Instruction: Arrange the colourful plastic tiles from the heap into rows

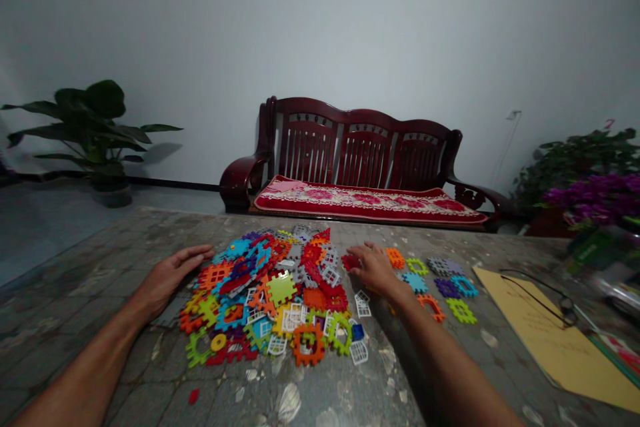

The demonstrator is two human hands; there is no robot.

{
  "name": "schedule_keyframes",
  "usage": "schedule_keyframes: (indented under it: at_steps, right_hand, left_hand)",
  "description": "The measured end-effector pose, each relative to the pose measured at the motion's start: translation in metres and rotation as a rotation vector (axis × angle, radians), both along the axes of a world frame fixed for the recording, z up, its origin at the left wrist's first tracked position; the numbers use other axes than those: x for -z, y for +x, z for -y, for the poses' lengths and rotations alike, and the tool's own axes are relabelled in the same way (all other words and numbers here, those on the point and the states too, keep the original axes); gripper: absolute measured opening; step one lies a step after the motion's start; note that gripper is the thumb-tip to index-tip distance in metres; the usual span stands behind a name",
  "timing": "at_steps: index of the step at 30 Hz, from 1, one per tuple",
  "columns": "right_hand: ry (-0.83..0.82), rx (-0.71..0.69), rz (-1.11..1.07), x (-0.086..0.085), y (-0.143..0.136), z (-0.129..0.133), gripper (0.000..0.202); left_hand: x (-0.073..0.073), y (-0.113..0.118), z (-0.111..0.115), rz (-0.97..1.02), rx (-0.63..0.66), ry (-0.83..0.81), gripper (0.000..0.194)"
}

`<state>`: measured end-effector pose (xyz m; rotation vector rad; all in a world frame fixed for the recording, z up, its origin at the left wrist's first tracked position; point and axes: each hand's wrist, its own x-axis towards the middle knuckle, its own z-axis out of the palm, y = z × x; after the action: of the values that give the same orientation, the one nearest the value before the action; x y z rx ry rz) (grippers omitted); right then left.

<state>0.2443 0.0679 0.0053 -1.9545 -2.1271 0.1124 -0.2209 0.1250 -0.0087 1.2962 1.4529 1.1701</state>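
On the table [240, 393] we see a pile of plastic pieces [280, 290] between our hands. Our left hand [173, 273] lies relaxed at its left edge, fingers outstretched, apparently gripping nothing. Our right hand [375, 270] has its fingers over a red piece [349, 263] just right of the pile; we cannot tell whether they pinch it. We judge it light, stiff and smooth, best taken by its edges; the white window piece [363, 305] looks thinner, more easily snapped.
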Motion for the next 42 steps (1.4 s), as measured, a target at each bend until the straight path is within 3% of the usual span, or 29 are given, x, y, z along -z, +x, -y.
schedule_keyframes:
  at_steps: [7, 19, 27, 31, 36, 42]
  right_hand:
    - [-0.048, -0.021, 0.014, 0.004, -0.003, -0.003, 0.037]
    - [-0.027, 0.007, -0.002, 0.002, -0.007, -0.004, 0.039]
    - [0.109, -0.043, -0.105, -0.003, -0.063, -0.01, 0.034]
    - [0.086, 0.027, -0.045, -0.005, -0.091, -0.022, 0.026]
    - [0.084, 0.106, -0.005, -0.006, -0.1, -0.027, 0.024]
    - [0.145, 0.131, -0.089, -0.007, -0.104, -0.023, 0.022]
  left_hand:
    - [0.001, -0.002, -0.001, 0.025, 0.01, -0.01, 0.088]
    - [0.009, -0.006, -0.005, 0.011, 0.018, 0.001, 0.087]
    - [0.006, -0.004, -0.003, 0.019, 0.029, 0.0, 0.088]
    - [0.0, -0.001, 0.001, -0.01, 0.012, 0.012, 0.086]
    - [-0.005, 0.003, 0.004, -0.015, 0.003, 0.033, 0.082]
    - [-0.001, 0.001, 0.001, -0.004, -0.002, 0.019, 0.085]
